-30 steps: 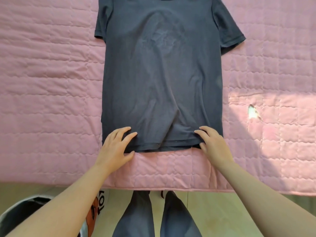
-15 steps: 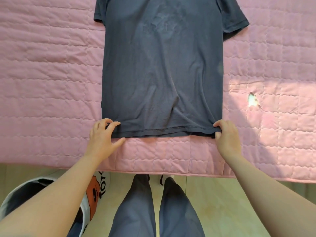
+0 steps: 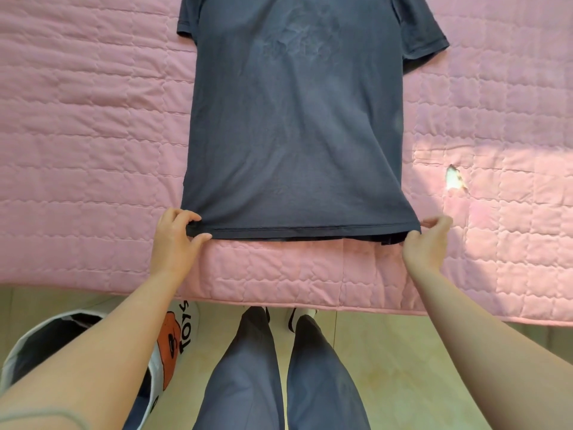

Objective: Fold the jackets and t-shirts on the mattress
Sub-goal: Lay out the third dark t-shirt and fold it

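Observation:
A dark navy t-shirt [image 3: 294,128] lies flat, front down or plain side up, on the pink quilted mattress [image 3: 77,150], its hem toward me and its sleeves spread at the top. My left hand [image 3: 175,240] pinches the hem's left corner between thumb and curled fingers. My right hand [image 3: 429,243] pinches the hem's right corner, lifting it slightly so the lower layer shows. The collar is cut off by the frame's top edge.
The mattress edge [image 3: 279,301] runs across in front of my legs [image 3: 279,373]. A white toy bag [image 3: 173,339] with an orange print stands on the floor at lower left. A small torn spot [image 3: 453,178] marks the cover right of the shirt.
Both hands slid outward along the hem from near its middle to its two corners and took hold of them. The hem is now pulled straight and taut.

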Motion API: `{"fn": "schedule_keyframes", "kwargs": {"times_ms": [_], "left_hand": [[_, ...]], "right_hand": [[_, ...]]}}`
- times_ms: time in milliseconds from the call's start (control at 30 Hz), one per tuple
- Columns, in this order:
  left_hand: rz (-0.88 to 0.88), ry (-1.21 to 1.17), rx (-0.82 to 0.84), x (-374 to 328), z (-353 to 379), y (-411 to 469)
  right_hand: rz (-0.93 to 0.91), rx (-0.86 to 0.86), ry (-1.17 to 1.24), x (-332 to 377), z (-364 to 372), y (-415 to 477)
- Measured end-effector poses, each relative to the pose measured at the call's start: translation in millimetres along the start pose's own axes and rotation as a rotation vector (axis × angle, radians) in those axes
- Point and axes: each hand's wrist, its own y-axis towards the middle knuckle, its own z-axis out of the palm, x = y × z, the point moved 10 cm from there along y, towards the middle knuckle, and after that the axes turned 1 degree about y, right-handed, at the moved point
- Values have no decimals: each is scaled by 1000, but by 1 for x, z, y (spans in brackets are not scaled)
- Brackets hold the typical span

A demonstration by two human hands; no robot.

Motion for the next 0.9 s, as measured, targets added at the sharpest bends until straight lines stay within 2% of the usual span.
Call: {"fn": "schedule_keyframes", "kwargs": {"times_ms": [100,167,233,367,433,633,767,900], "left_hand": [[-16,7,30,5,2,3],[-29,-1,33,7,2,5],[-34,-8,31,7,1,6],[-79,-36,-32,17,-9,4],[-129,-69,-70,25,-14,3],[-151,-73,-166,30,-23,-1],[-142,-120,-74,33,-17,-7],[-144,-134,-114,36,-19,-9]], "right_hand": [[28,145,31,-8,20,1],[4,188,-66,-14,28,7],[-4,98,-140,-16,21,13],[30,-236,10,-10,-18,5],[50,-298,18,-10,-28,2],[6,-38,64,-17,-4,11],[-33,-7,-18,-15,1,9],[20,60,25,-23,12,12]]}}
